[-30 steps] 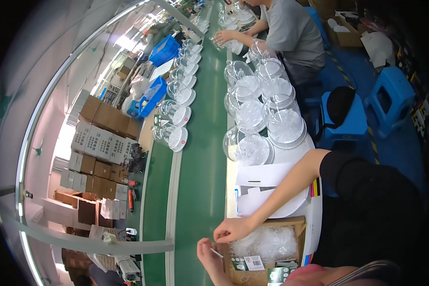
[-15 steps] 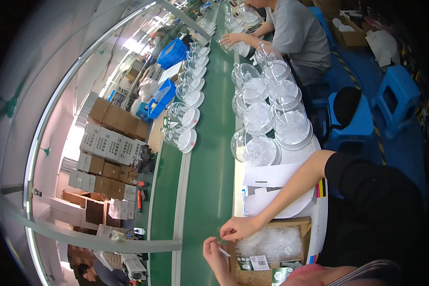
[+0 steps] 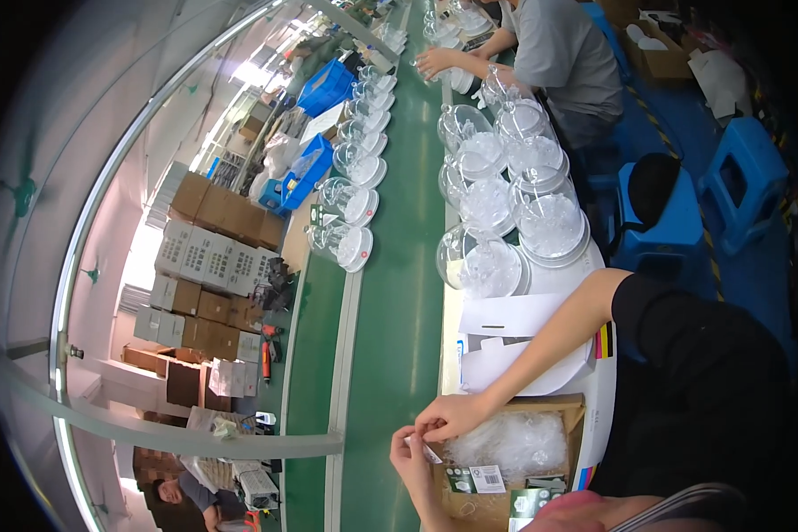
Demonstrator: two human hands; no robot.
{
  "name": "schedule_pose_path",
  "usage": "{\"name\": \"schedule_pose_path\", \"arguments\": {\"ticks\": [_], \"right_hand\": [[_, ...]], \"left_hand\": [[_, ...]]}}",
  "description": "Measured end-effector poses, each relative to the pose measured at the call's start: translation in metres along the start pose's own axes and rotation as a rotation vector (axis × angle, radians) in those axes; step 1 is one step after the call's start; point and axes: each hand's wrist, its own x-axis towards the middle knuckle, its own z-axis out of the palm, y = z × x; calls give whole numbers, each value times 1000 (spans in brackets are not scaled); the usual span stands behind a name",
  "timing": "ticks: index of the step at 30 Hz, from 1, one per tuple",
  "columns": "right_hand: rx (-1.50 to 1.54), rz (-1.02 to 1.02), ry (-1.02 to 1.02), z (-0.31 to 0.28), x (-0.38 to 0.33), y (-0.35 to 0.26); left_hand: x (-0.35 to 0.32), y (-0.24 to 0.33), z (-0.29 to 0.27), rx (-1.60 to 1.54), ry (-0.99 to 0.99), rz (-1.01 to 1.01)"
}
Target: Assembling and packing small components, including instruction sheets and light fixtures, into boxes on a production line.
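My left hand (image 3: 410,461), low in the view, is closed with a small white tag (image 3: 432,452) between its fingers. Fingertips of my right hand (image 3: 452,416) are pinched together against the left fingers, by the tag. Whatever they grip is too small to make out. Just beside both hands sits an open cardboard box (image 3: 575,417) holding a heap of thin clear plastic pieces (image 3: 519,443). Green and white printed cards (image 3: 475,479) lie in its near part.
White paper sheets (image 3: 528,365) lie beyond the box. Farther along stand clear domed containers with white bases (image 3: 492,266). A green conveyor (image 3: 390,355) carries more in a row (image 3: 355,248). A co-worker (image 3: 567,58) works farther up; blue stools (image 3: 656,208) stand right.
My right hand has closed in on the left, and their fingertips now meet at the tag. The whole view has shifted slightly.
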Motion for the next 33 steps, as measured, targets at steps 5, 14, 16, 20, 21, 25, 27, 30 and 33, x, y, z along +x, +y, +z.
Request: {"name": "schedule_pose_path", "arguments": {"ticks": [5,14,16,20,21,25,27,30,33], "right_hand": [[-117,-52,21,-1,3,6],[-213,-135,44,-2,-3,4],[-283,-143,14,0,-4,2],[-376,-212,30,-2,-3,2],[-416,-245,33,-3,-2,2],[-279,-157,87,-7,0,10],[-242,-83,81,-6,4,3],[-303,-133,19,-4,2,-2],[-396,-161,-76,-3,0,-2]], "left_hand": [[0,4,2,-4,7,-33],[-4,-2,1,-100,-63,-52],[-5,-4,-4,-118,-53,-75],[0,-2,-6,-4,-91,-36],[1,0,-5,4,-92,-39],[10,-6,-3,-42,-176,-49],[9,-6,-7,-52,-176,-51],[8,-9,-11,-73,-189,-89],[3,-2,-12,-100,-212,-77]]}}
